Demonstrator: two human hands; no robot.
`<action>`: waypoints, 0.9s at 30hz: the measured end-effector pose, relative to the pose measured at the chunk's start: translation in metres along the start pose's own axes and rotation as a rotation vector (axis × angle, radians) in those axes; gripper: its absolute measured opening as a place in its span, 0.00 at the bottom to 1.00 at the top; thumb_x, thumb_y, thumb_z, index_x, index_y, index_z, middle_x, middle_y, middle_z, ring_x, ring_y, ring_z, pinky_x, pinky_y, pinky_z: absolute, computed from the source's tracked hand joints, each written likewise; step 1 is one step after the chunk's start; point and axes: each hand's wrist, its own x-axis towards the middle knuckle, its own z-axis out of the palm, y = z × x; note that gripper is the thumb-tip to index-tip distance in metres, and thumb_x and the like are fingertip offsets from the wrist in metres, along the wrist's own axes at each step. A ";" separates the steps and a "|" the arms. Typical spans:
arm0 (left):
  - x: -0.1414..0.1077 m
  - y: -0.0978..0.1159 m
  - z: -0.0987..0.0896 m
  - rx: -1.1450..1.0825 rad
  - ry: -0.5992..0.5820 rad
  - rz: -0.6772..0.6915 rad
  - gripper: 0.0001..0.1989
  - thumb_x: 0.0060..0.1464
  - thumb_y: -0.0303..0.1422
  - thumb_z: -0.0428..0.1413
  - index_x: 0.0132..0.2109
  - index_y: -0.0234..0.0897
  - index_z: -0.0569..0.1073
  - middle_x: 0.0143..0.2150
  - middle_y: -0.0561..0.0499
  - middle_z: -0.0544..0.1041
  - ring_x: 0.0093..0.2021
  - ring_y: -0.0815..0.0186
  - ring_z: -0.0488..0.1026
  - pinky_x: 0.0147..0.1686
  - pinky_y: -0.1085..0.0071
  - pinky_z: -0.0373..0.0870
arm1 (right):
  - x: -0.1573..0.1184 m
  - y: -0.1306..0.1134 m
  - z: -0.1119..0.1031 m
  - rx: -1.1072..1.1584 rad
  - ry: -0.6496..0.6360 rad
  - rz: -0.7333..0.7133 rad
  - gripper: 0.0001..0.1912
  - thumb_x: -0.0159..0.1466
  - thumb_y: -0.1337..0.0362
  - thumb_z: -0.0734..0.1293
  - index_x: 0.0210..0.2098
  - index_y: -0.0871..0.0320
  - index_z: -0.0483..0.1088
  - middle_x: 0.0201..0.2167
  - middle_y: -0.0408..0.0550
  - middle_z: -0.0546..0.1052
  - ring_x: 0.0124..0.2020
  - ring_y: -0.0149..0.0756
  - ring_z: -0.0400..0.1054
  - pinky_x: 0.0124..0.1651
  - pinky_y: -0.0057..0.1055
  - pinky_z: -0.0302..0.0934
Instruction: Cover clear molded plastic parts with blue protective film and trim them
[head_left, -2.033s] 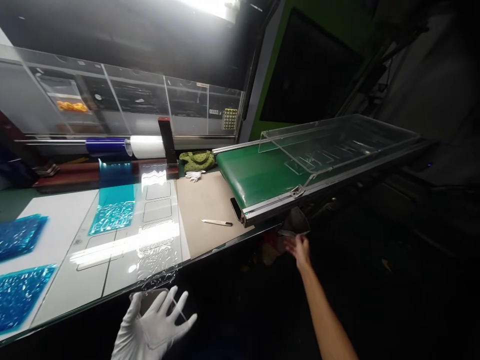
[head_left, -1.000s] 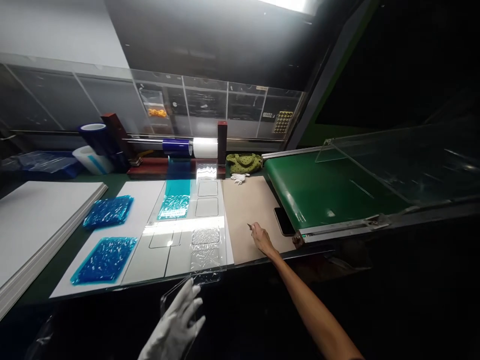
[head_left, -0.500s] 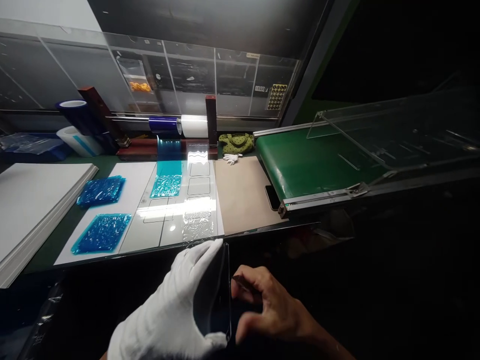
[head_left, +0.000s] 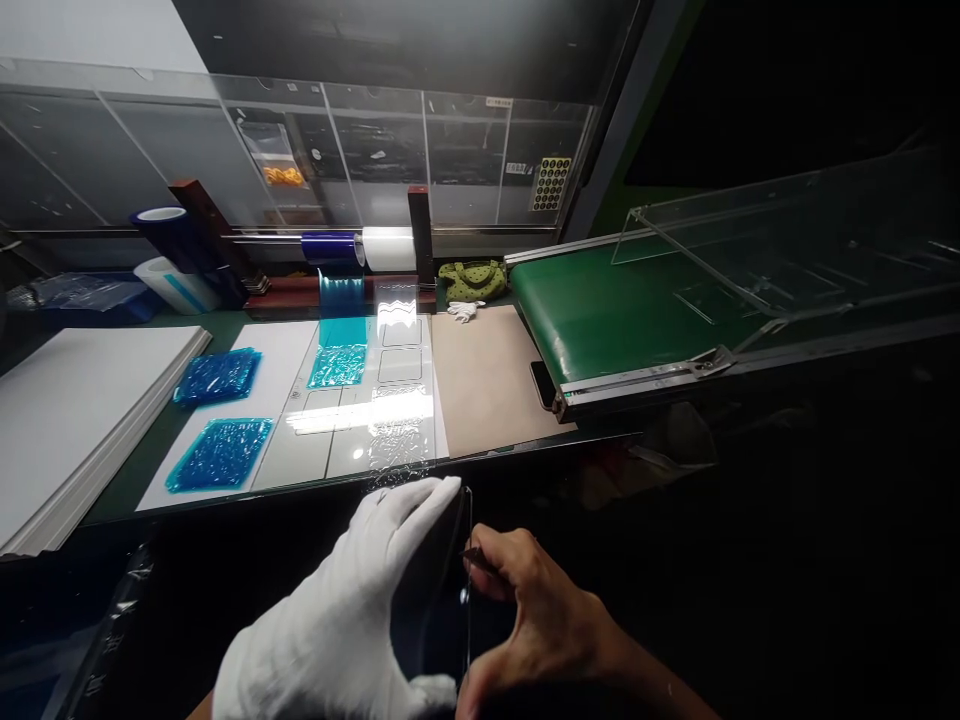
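White-gloved, my left hand grips a thin, clear glass-like panel by its edges, fingers at the top and thumb at the bottom. The panel is tilted up, below the table's front edge. On its right side is my bare right hand, with a small dark pointed tool pinched in its fingers. The tool's tip is close to the panel's right edge, and my right thumb is by the lower part of that edge.
Blue film stacks lie on white paper, left of a glass sheet. Behind stands a holder with blue and white film rolls. A green conveyor, a phone and a white paper stack flank the work surface.
My right hand has come closer to the panel, its thumb now lower and against or near the edge. The panel has shifted slightly right, and the camera view has moved a little.
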 end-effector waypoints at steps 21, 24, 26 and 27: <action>0.030 0.006 0.000 0.035 -0.058 0.053 0.56 0.33 0.54 0.61 0.66 0.45 0.44 0.60 0.43 0.57 0.56 0.49 0.62 0.53 0.57 0.67 | 0.000 -0.003 -0.014 0.080 -0.030 -0.017 0.32 0.39 0.38 0.73 0.24 0.57 0.59 0.22 0.37 0.58 0.26 0.27 0.52 0.25 0.22 0.54; 0.032 0.008 -0.002 0.040 -0.050 0.035 0.54 0.35 0.54 0.60 0.66 0.44 0.46 0.59 0.43 0.60 0.54 0.50 0.64 0.51 0.57 0.68 | 0.001 0.006 -0.010 0.076 0.001 0.008 0.33 0.36 0.39 0.74 0.23 0.56 0.57 0.23 0.37 0.58 0.27 0.27 0.52 0.25 0.22 0.52; 0.032 0.009 -0.003 0.049 -0.038 0.024 0.52 0.35 0.54 0.59 0.65 0.45 0.48 0.58 0.43 0.61 0.53 0.51 0.65 0.50 0.58 0.69 | 0.001 0.010 -0.006 0.078 0.064 -0.008 0.35 0.33 0.40 0.76 0.22 0.56 0.55 0.22 0.37 0.58 0.27 0.27 0.51 0.24 0.23 0.51; 0.032 0.008 -0.003 0.060 -0.021 0.011 0.52 0.35 0.53 0.60 0.65 0.45 0.48 0.58 0.43 0.61 0.53 0.50 0.65 0.50 0.57 0.69 | 0.000 0.011 -0.004 0.086 0.128 -0.032 0.35 0.33 0.41 0.76 0.21 0.56 0.53 0.21 0.37 0.58 0.26 0.27 0.50 0.24 0.23 0.50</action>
